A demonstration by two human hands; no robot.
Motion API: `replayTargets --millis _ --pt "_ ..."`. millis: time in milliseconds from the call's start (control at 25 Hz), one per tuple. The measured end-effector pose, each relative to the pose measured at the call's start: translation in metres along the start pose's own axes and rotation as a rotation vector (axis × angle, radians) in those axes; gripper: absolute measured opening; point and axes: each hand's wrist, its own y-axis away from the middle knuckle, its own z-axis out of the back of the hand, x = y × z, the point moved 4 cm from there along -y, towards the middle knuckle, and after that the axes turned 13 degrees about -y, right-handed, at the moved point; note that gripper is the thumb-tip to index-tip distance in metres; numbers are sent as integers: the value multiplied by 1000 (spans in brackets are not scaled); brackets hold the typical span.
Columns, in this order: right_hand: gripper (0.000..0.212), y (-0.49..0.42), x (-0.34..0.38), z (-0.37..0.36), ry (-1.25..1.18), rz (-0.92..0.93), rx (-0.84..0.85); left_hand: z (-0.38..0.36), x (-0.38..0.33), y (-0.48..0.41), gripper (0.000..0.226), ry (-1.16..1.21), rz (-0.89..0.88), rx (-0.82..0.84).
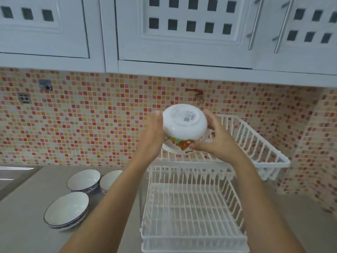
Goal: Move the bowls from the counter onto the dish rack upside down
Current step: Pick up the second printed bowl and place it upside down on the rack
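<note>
A white bowl [184, 126] with a cartoon print is held upside down, its base facing me, over the upper tier of the white wire dish rack [255, 141]. My left hand [153, 136] holds its left side and my right hand [217, 137] grips its right side and rim. Three white bowls with blue rims stand upright on the grey counter to the left: one at the front [66, 209], one behind it [83, 179] and one partly hidden by my left forearm [109, 180]. The rack's lower tier [191, 212] holds nothing.
A mosaic tile wall [91, 121] runs behind the counter [27, 225], with white cupboards [182, 33] overhead. A sink edge [11, 176] shows at the far left. A red hook [197, 94] hangs on the wall above the bowl.
</note>
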Motion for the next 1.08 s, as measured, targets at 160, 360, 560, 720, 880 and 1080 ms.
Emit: replayTargets --millis 160,360,560,720,880,1080 --pt "117 -11 -21 2 90 -33 70 -20 2 -4 61 -110 75 9" --pt "115 -16 -33 -7 211 -38 163 -26 21 -12 94 -165 194 37" --pt "118 -20 -44 -9 253 -132 207 -31 20 -15 80 -187 189 52" --pt "117 -18 -41 -10 222 -147 212 -31 20 -15 71 -264 238 64" --pt "111 -13 -32 -7 222 -180 215 -27 13 -11 65 -248 199 55" --pt "95 -5 2 -15 217 -80 65 11 9 -14 60 -82 171 -43"
